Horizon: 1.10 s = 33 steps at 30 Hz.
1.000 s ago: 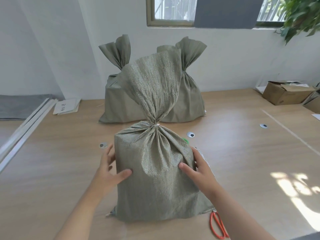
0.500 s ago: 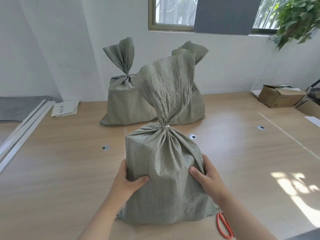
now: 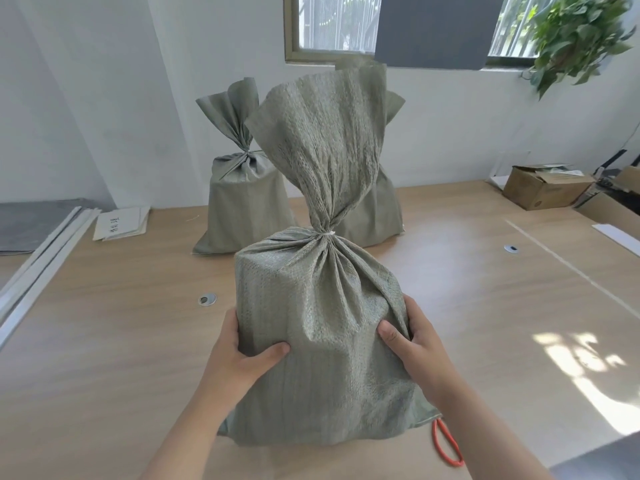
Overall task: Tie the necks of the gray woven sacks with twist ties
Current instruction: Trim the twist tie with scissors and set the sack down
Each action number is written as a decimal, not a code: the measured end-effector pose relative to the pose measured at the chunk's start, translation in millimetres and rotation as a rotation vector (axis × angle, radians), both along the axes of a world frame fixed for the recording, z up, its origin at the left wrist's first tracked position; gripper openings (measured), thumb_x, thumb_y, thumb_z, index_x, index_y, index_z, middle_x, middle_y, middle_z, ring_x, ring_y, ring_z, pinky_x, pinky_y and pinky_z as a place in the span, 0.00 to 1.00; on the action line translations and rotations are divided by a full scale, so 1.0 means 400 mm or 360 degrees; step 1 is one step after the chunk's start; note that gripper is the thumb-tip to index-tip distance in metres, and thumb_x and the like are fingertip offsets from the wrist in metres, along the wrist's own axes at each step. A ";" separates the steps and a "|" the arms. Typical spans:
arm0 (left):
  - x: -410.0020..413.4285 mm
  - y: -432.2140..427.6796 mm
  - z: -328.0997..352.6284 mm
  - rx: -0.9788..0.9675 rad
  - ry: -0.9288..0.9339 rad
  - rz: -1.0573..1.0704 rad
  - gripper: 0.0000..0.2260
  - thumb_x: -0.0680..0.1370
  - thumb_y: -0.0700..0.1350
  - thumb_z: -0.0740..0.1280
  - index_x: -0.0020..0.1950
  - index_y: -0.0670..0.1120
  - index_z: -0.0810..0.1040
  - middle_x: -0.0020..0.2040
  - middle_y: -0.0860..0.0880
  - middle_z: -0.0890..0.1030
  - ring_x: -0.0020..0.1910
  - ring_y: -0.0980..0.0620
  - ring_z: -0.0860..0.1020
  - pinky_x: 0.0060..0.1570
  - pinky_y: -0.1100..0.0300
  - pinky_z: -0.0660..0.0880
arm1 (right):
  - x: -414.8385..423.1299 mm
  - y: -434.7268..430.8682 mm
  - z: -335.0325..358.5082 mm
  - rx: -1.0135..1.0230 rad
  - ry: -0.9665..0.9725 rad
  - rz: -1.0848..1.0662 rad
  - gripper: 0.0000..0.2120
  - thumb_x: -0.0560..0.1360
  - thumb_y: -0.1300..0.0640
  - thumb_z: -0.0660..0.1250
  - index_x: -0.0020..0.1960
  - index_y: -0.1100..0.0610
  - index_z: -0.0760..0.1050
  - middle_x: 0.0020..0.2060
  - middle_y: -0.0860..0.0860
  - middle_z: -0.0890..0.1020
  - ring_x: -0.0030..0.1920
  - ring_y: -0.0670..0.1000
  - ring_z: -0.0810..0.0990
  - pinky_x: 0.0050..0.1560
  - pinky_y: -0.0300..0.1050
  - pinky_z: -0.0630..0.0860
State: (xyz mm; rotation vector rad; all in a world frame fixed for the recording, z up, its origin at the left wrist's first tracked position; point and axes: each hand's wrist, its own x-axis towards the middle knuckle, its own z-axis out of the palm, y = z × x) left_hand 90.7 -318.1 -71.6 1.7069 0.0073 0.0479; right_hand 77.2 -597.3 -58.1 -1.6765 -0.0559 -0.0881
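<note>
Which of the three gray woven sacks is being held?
The nearest gray woven sack, front centre: left hand and right hand grip its sides. The two rear sacks stand untouched.

On the wooden tabletop [image 3: 104, 358] lie a stack of papers [image 3: 121, 225] far left, a cardboard box [image 3: 543, 190] far right, two metal grommets [image 3: 207, 300] and an orange loop handle [image 3: 446, 446] near right, with a leafy plant [image 3: 575, 36] beside the window [image 3: 332, 26]

Two tied sacks [image 3: 242, 206] block the desk's [image 3: 114, 327] far middle; bare wood left and right, orange scissor handles [image 3: 446, 445] poking out near-right.
</note>
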 end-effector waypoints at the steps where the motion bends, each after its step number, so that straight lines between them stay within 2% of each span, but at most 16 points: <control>1: -0.003 -0.003 0.012 -0.0019 -0.0006 0.0003 0.32 0.56 0.51 0.80 0.57 0.59 0.73 0.50 0.66 0.81 0.48 0.69 0.79 0.41 0.72 0.76 | -0.001 -0.005 0.006 0.0011 -0.0013 0.0007 0.20 0.72 0.48 0.71 0.63 0.45 0.74 0.56 0.46 0.83 0.58 0.48 0.81 0.57 0.46 0.76; 5: -0.022 -0.040 0.061 -0.0053 -0.0015 0.0034 0.35 0.53 0.55 0.79 0.59 0.57 0.74 0.51 0.62 0.82 0.49 0.64 0.81 0.42 0.64 0.77 | -0.005 -0.041 0.030 0.0053 -0.0052 0.0077 0.19 0.73 0.48 0.70 0.63 0.44 0.74 0.57 0.45 0.83 0.59 0.47 0.81 0.59 0.47 0.77; 10: -0.045 -0.156 0.101 -0.0029 -0.0020 0.0114 0.34 0.53 0.55 0.79 0.58 0.58 0.75 0.52 0.60 0.83 0.50 0.62 0.81 0.48 0.57 0.77 | -0.008 -0.158 0.064 0.0108 -0.0082 0.0160 0.16 0.73 0.50 0.70 0.60 0.42 0.75 0.54 0.45 0.84 0.57 0.45 0.82 0.53 0.41 0.77; 17: -0.062 -0.414 0.123 0.0032 -0.0059 0.0244 0.36 0.53 0.56 0.79 0.60 0.59 0.73 0.52 0.61 0.82 0.51 0.64 0.81 0.48 0.59 0.77 | 0.015 -0.415 0.125 0.0086 -0.0098 0.0264 0.18 0.72 0.48 0.70 0.61 0.45 0.74 0.53 0.43 0.84 0.55 0.44 0.82 0.51 0.39 0.78; 19: -0.064 -0.491 0.133 0.0034 -0.0068 0.0263 0.34 0.56 0.52 0.80 0.60 0.57 0.73 0.54 0.57 0.82 0.50 0.65 0.81 0.47 0.62 0.78 | 0.023 -0.488 0.137 0.0068 -0.0088 0.0274 0.18 0.72 0.47 0.70 0.62 0.44 0.74 0.54 0.42 0.84 0.56 0.43 0.82 0.52 0.39 0.78; 22: -0.057 -0.596 0.148 0.0033 -0.0110 0.0274 0.32 0.63 0.43 0.82 0.62 0.57 0.72 0.54 0.57 0.81 0.48 0.69 0.80 0.42 0.68 0.77 | 0.034 -0.587 0.157 0.0066 -0.0076 0.0283 0.18 0.72 0.47 0.70 0.61 0.44 0.74 0.53 0.42 0.84 0.55 0.43 0.82 0.50 0.37 0.78; 27: -0.009 -0.718 0.164 -0.0006 -0.0091 0.0237 0.36 0.57 0.54 0.81 0.63 0.60 0.73 0.55 0.61 0.82 0.53 0.63 0.81 0.51 0.57 0.78 | 0.073 -0.718 0.176 0.0038 -0.0067 0.0216 0.17 0.71 0.44 0.70 0.60 0.44 0.75 0.53 0.43 0.84 0.56 0.45 0.82 0.53 0.43 0.77; 33: 0.077 -0.817 0.170 -0.0082 -0.0099 0.0171 0.36 0.56 0.55 0.81 0.62 0.60 0.74 0.55 0.59 0.83 0.54 0.58 0.82 0.57 0.49 0.79 | 0.131 -0.815 0.194 0.0009 -0.0074 0.0123 0.17 0.71 0.44 0.70 0.60 0.44 0.76 0.54 0.45 0.84 0.57 0.47 0.82 0.57 0.48 0.78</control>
